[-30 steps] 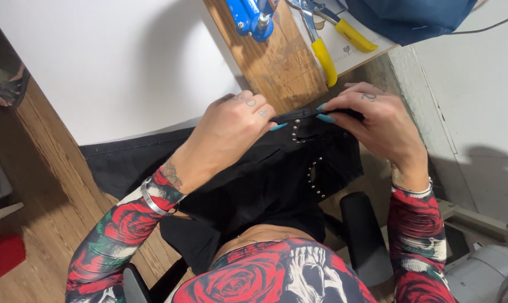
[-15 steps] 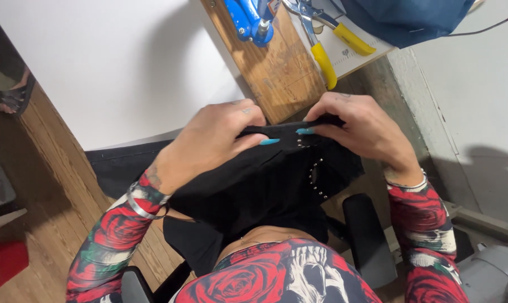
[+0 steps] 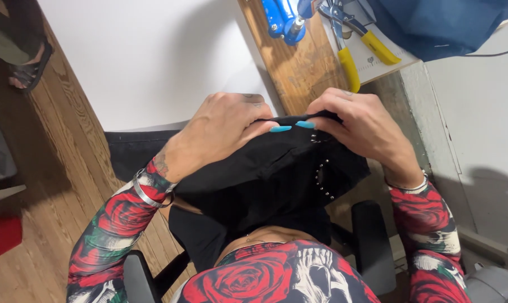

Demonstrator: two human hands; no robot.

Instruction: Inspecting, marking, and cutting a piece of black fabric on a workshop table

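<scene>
Step tip: honestly, I'd keep the pinch tight on that top edge and both thumbs close together so the fabric doesn't slip.
Left hand (image 3: 226,132): closed around the black studded fabric garment (image 3: 265,179), gripping its far edge.
Right hand (image 3: 360,126): also clamped on that edge, just beside the left.
Garment spot: held up over the lap, near the wooden tabletop (image 3: 293,67).
Garment look: soft, crumpled, a row of small metal studs on the right.
</scene>
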